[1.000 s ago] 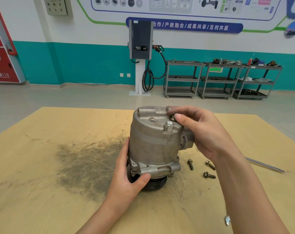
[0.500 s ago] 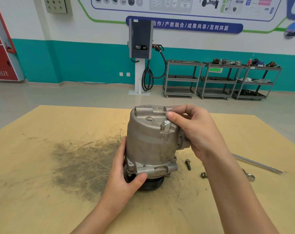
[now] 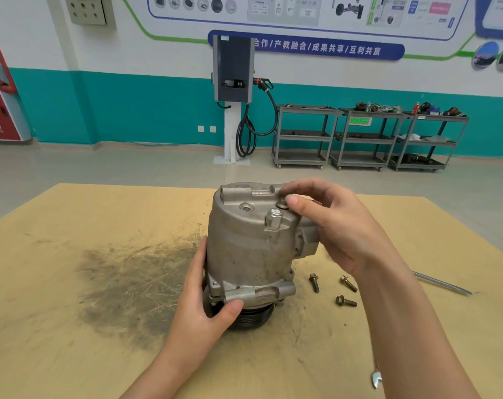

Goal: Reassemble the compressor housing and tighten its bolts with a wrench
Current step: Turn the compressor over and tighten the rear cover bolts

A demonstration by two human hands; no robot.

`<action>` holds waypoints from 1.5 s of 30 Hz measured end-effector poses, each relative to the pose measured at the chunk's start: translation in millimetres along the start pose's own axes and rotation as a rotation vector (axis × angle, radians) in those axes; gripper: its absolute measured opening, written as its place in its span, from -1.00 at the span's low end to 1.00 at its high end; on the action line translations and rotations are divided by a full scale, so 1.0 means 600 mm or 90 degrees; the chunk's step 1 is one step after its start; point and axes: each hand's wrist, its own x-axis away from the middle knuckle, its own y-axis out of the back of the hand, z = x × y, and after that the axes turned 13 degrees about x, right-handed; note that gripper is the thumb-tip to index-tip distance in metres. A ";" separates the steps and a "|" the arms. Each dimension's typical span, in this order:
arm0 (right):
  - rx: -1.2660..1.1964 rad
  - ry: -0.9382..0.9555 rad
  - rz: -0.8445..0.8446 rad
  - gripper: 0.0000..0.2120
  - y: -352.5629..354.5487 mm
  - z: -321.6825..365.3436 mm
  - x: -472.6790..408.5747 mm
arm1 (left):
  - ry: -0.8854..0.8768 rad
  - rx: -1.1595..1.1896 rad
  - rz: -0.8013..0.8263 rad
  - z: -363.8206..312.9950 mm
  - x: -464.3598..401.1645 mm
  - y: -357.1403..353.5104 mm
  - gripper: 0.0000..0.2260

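Turning a bolt [image 3: 282,203] into the compressor housing [image 3: 253,249] at frame centre, the right hand [image 3: 339,226] has re-pinched it; the left hand [image 3: 204,306] still grips the base. Hand-threading continues.

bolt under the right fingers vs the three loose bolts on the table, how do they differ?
The held bolt stands upright in the compressor housing, pinched by the right hand; only its head shows. The loose bolts lie flat on the table, untouched, shanks fully visible. All four look like flanged hex-head bolts.
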 end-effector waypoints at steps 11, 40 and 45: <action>0.007 -0.016 -0.051 -0.95 -0.013 -0.006 -0.010 | 0.019 -0.019 0.004 -0.001 0.001 -0.002 -0.11; 0.040 0.000 -0.070 -0.79 -0.016 -0.012 -0.012 | 0.020 -0.009 0.008 -0.001 0.001 -0.001 -0.06; -0.012 0.022 0.009 -0.91 0.005 -0.010 -0.010 | 0.005 -0.012 0.011 -0.001 0.000 -0.001 -0.07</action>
